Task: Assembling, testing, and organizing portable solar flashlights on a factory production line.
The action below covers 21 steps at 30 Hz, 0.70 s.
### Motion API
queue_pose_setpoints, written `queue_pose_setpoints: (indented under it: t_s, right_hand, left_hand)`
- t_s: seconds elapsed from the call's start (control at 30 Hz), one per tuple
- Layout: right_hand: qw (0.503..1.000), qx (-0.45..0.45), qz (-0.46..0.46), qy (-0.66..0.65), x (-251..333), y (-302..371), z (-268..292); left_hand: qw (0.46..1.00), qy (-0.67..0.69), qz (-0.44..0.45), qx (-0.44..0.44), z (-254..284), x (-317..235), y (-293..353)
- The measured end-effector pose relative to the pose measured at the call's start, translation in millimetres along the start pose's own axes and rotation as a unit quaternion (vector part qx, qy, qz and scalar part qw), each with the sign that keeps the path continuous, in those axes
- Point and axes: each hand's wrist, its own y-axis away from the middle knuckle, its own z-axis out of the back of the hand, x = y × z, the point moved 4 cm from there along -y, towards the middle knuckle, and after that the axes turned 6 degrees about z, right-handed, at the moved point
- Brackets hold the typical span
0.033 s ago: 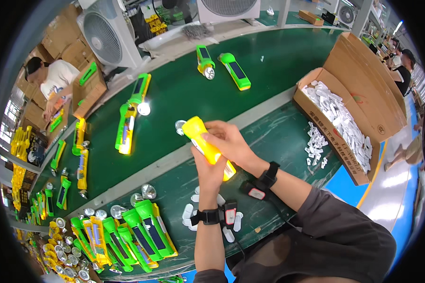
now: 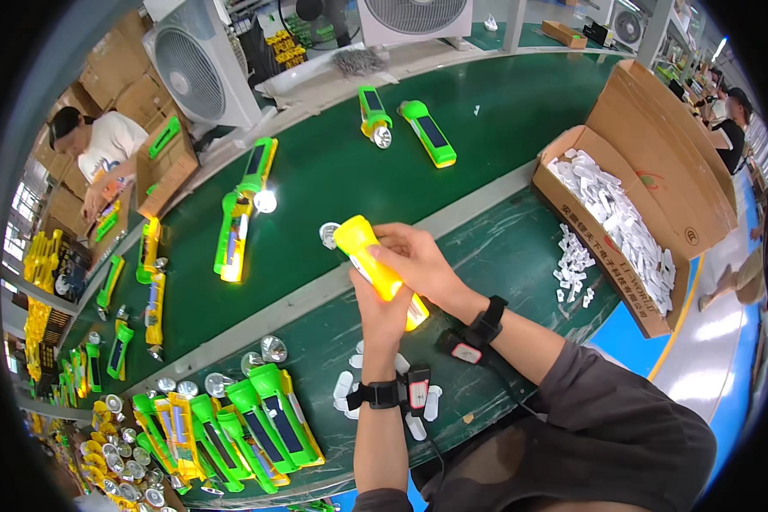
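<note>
At the far left I see a person in a white shirt bent over cardboard boxes. Along the near edge lies a packed row of glossy green and yellow plastic torches, their round mirror-bright reflectors showing. On the matte green belt rests a long green torch. In the middle, my left hand is wrapped around the lower body of a smooth yellow torch, held above the belt's pale edge strip; my right hand pinches its upper side. Small white oblong parts lie under my wrists. At right, an open cardboard box holds heaped white pieces.
</note>
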Motion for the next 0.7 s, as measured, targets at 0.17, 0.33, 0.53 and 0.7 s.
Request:
queue_pose_setpoints:
  t_s: [0.17,0.33,0.53,0.7]
  right_hand:
    - [0.996,0.018,-0.028,-0.082,-2.8,-0.8,5.0]
    - [0.992,0.052,-0.066,-0.089,-9.2,-2.9,9.5]
    - [0.991,0.05,-0.047,-0.115,-14.7,0.6,12.6]
    - [0.994,0.033,-0.036,-0.101,-15.5,1.9,10.4]
  left_hand:
    - [0.999,0.019,0.043,0.012,-3.5,-7.5,3.2]
    - [0.998,-0.018,0.066,0.003,-8.2,-10.0,6.7]
    - [0.998,-0.051,0.04,-0.002,-10.1,-5.1,3.2]
    - [0.998,-0.041,0.043,-0.003,-8.2,-6.0,4.8]
